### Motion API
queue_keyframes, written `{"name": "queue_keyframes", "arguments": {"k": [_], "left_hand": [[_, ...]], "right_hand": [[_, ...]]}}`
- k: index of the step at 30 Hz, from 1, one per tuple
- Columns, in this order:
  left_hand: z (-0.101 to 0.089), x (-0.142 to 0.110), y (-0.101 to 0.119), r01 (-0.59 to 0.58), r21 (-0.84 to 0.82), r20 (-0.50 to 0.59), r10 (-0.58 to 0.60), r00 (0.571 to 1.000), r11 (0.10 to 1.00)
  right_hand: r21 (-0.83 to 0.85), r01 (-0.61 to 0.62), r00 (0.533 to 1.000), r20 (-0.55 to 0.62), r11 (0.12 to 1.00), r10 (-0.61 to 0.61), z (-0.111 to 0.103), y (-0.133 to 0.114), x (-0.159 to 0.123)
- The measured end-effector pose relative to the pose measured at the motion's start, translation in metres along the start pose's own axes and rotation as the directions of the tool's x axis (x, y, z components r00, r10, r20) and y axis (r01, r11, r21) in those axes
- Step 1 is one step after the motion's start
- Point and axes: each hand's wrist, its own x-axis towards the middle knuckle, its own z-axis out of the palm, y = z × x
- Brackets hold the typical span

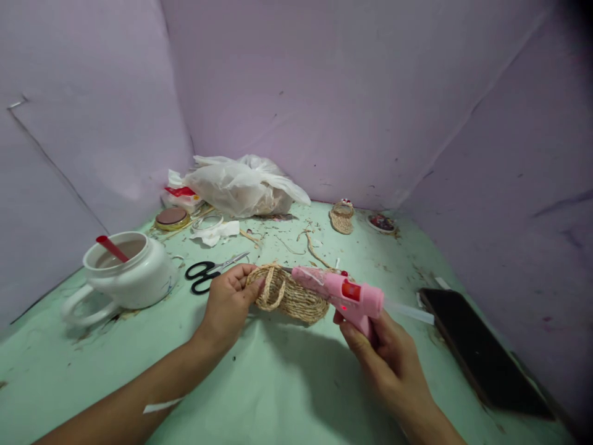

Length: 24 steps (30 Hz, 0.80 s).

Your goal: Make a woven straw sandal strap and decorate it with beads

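Between the fingers of my left hand [234,293] is a small woven straw slipper [301,301], gripped at its strap end and held just above the table. My right hand [382,349] is wrapped round the handle of a pink glue gun [338,290], whose red light is lit. A clear glue stick [410,312] sticks out of its back. The nozzle points left and meets the strap area of the slipper; whether it touches cannot be made out. Black-handled scissors [210,275] lie open beside my left hand.
A white mug [143,278] with a red stick stands at left. At the back are a plastic bag [245,188], a round lid [171,217], another small slipper [341,217] and a round badge [382,223]. A dark phone-like slab [482,352] lies at right. Straw scraps litter the table.
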Motion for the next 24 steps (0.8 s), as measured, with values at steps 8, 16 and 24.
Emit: {"name": "queue_keyframes", "arguments": {"k": [8, 16, 24], "left_hand": [[0.0, -0.002, 0.001, -0.002, -0.007, -0.031, 0.002, 1.0, 1.0], [-0.001, -0.003, 0.0, -0.023, 0.011, -0.017, 0.023, 1.0, 1.0], [-0.001, -0.001, -0.002, -0.024, 0.072, -0.002, 0.024, 1.0, 0.997]], "right_hand": [[-0.04, 0.067, 0.996, 0.064, 0.997, -0.064, -0.003, 0.004, -0.002], [-0.077, 0.088, 0.995, 0.063, 0.993, -0.083, -0.005, 0.009, -0.001], [-0.055, 0.068, 0.996, 0.064, 0.996, -0.064, -0.002, 0.016, -0.007]]}}
